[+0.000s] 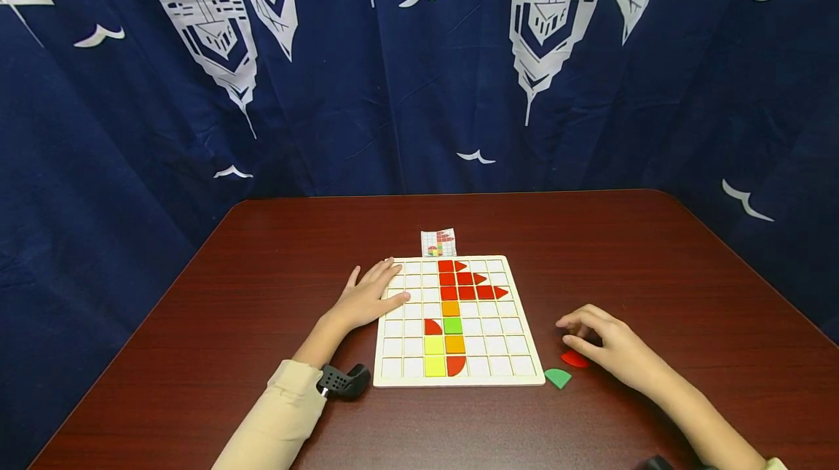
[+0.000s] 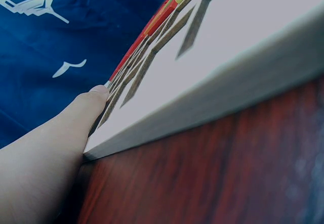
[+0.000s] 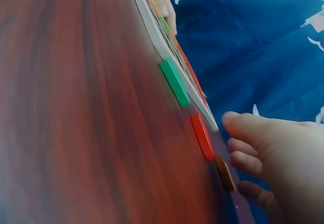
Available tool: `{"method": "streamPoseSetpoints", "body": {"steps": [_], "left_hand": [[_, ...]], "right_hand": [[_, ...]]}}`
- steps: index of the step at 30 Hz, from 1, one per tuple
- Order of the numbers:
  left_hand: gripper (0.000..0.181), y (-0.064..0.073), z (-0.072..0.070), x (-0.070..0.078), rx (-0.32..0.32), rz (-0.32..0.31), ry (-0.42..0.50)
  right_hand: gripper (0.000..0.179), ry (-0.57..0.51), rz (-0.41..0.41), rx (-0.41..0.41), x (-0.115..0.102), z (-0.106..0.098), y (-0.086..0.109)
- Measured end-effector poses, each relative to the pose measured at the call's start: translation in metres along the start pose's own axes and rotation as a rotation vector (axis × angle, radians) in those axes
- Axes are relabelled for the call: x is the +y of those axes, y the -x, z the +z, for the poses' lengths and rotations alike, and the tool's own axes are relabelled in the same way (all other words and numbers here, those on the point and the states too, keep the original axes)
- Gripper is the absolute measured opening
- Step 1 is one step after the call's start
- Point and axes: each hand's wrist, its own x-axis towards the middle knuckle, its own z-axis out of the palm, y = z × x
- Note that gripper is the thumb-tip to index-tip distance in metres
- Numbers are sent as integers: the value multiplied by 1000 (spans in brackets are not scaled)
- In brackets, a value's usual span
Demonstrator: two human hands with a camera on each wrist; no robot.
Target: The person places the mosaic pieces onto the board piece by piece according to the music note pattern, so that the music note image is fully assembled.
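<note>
My left hand (image 1: pixel 364 301) rests with spread fingers on the upper left edge of a white grid board (image 1: pixel 497 345). In the left wrist view, the thumb (image 2: pixel 93 102) lies at the board's edge. Right of the board, my right hand (image 1: pixel 612 346) hovers with loosely bent fingers and nothing between them. A red piece (image 1: pixel 574 359) lies just under its thumb, with a green quarter-round piece (image 1: pixel 558 378) nearer the board's corner. An orange-brown piece (image 3: pixel 225 173) shows beside the fingers in the right wrist view; the hand hides it from the head view.
On the board sit red squares (image 1: pixel 448 279) and red triangles (image 1: pixel 501 292), plus yellow squares (image 1: pixel 435 366), orange squares (image 1: pixel 450 308), a green square (image 1: pixel 453 326) and red quarter-rounds (image 1: pixel 455 366). A printed pattern card (image 1: pixel 438 243) touches its far edge. A blue curtain (image 1: pixel 367 91) hangs behind the brown table (image 1: pixel 295 237).
</note>
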Motion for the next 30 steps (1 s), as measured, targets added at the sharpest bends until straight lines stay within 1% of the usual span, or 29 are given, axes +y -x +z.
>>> {"method": "streamPoseSetpoints", "body": {"steps": [4,7,13,16,21,30], "left_hand": [[69,0,0,0,-2,-2,-2],[69,0,1,0,0,-2,-2],[69,-1,0,1,2,-3,1],[69,-1,-1,1,0,-6,4],[69,-2,0,1,-3,-3,6],[69,-1,1,-1,-9,-4,2]], "right_hand": [[17,-29,34,-101,1,-7,5],[19,-45,42,-174,2,-11,7],[23,-124,37,-268,7,-17,8],[23,-153,40,-287,9,-20,9],[20,-172,46,-286,9,-21,10],[24,-186,117,-313,6,-22,8]]}}
